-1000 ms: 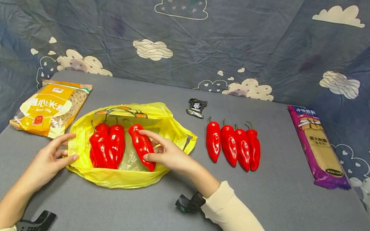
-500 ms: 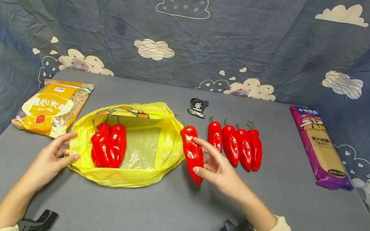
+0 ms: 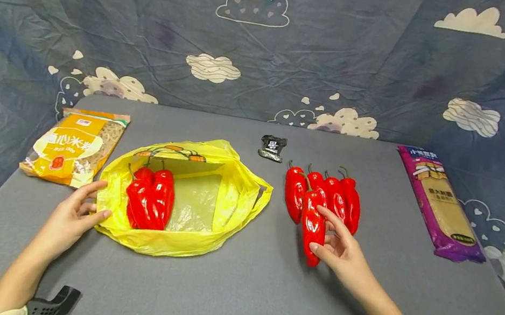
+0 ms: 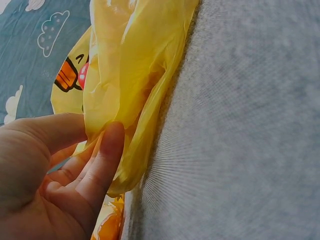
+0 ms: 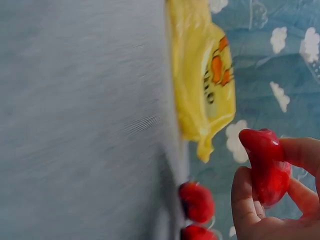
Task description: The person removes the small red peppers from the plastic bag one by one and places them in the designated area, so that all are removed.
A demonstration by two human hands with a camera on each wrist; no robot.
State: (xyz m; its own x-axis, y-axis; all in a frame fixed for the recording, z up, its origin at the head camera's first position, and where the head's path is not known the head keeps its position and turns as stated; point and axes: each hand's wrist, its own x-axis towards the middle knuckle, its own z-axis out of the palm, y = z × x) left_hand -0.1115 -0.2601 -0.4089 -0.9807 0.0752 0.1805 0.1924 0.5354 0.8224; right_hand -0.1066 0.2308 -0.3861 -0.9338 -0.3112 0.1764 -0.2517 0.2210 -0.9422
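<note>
A yellow plastic bag [image 3: 156, 244] lies with its mouth spread on the left half of the table, and several red peppers [image 3: 150, 202] are inside it. My left hand [image 3: 69, 217] pinches the bag's left edge; the left wrist view shows the yellow film [image 4: 122, 70] between thumb and fingers. On the right, my right hand [image 3: 345, 256] holds one red pepper [image 3: 313, 223] between thumb and fingers, stem pointing away. That pepper is in front of a row of several red peppers [image 3: 294, 191] and partly covers them. In the right wrist view the held pepper [image 5: 270, 170] appears end-on.
An orange pasta packet [image 3: 73, 147] lies behind my left hand. A small black wrapped packet [image 3: 272, 148] lies at the back middle. A long purple noodle packet [image 3: 442, 202] is at the right. A cloud-print cloth [image 3: 269, 45] hangs behind the grey table [image 3: 201, 302].
My right hand has carried the pepper out of the bag and rightward to the row of peppers. My left hand has kept its hold on the bag's edge.
</note>
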